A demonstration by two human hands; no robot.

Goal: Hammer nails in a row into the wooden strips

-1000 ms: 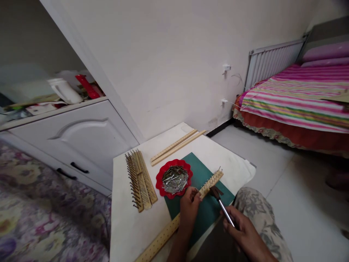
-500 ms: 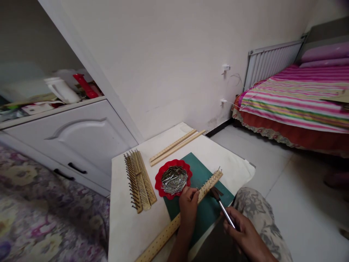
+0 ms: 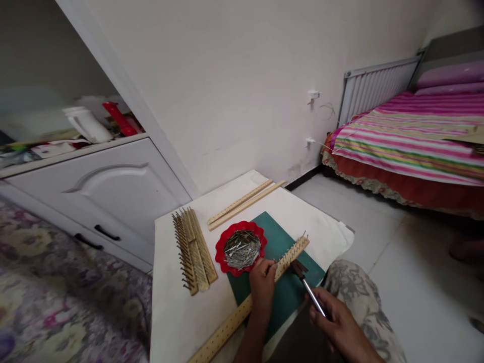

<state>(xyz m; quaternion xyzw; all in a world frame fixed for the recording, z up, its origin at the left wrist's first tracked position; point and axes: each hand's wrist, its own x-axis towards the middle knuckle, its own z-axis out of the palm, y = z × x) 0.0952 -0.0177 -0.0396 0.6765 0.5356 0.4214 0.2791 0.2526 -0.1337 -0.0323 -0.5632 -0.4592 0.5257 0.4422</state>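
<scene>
A long wooden strip (image 3: 221, 330) with rows of small holes lies slantwise across a green mat (image 3: 282, 297). Several nails stand upright in its far end. My left hand (image 3: 262, 282) rests over the strip, thumb and forefinger pinched on a nail beside the standing row; the nail is mostly hidden by the fingers. In my right hand (image 3: 333, 317) is a hammer (image 3: 313, 295), gripped by its handle, its head low beside the strip's right edge. A red scalloped bowl (image 3: 220, 257) full of loose nails (image 3: 242, 249) sits just beyond my left hand.
Nail-studded wooden strips (image 3: 194, 252) lie side by side at the left of the white-covered table (image 3: 166, 322). Two more strips (image 3: 245, 204) lie at the back near the wall. A white cabinet (image 3: 102, 186) stands left, a bed (image 3: 408, 136) at the far right.
</scene>
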